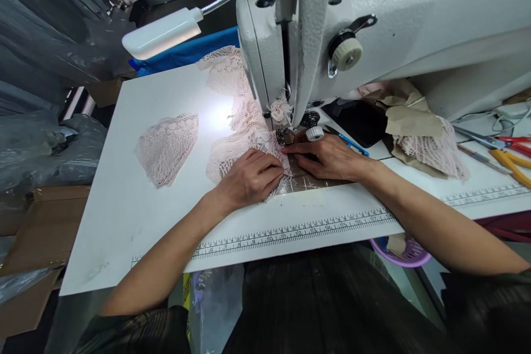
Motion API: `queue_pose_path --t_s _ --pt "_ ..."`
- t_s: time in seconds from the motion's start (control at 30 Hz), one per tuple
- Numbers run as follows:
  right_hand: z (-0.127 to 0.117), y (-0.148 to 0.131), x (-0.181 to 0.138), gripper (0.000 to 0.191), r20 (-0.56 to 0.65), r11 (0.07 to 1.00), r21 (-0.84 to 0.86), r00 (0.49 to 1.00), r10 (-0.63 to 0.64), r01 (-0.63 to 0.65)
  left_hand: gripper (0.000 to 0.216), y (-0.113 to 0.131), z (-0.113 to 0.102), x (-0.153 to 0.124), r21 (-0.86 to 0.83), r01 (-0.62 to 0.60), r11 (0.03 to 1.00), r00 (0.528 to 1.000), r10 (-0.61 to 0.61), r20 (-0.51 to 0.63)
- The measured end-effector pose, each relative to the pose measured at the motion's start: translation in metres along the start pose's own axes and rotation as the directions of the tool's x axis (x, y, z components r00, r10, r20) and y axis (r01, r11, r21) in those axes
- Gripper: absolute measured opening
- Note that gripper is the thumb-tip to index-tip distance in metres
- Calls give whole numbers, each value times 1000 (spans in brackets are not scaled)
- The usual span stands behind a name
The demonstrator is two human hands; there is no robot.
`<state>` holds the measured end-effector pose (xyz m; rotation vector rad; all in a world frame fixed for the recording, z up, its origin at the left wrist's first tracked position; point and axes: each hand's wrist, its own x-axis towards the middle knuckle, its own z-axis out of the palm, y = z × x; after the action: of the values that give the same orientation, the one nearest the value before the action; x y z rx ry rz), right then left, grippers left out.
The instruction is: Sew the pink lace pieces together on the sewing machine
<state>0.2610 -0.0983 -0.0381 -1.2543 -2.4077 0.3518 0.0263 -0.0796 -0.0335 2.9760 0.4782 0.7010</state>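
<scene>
A pale pink lace piece [244,146] lies under the needle area of a white sewing machine [265,61] and trails back along its left side. My left hand [251,180] rests on the lace's front part, fingers curled together over it and gripping its edge. My right hand [327,157] reaches in from the other side, closed at the lace's right edge beside the presser foot [285,136]. Its index fingertip touches the lace; the fingers underneath are partly hidden. A small bunched pink trimming [280,112] hangs on the machine head just above.
Another lace piece [168,149] lies on the white table [136,99] to the left. A lit lamp [161,33] hangs over the table. Right of my hand are a blue-handled tool [353,145], a dark flat object [360,121], wrapped lace [431,146] and yellow-handled scissors [512,163]. A ruler strip [298,235] runs along the front edge.
</scene>
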Motion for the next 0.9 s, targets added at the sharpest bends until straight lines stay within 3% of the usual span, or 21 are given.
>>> queue_pose_path --t_s 0.4,0.53,0.9 --pt "-3 0 -3 38 26 999 20 998 -48 48 16 8 -10 -1 47 -69 997 992 63 111" --pt "-5 0 -4 37 38 995 32 995 -95 94 18 14 -12 -1 46 -30 998 993 24 111" --pt "0 -3 -6 37 62 998 -32 996 -58 60 21 16 -13 -2 70 20 997 994 -27 102"
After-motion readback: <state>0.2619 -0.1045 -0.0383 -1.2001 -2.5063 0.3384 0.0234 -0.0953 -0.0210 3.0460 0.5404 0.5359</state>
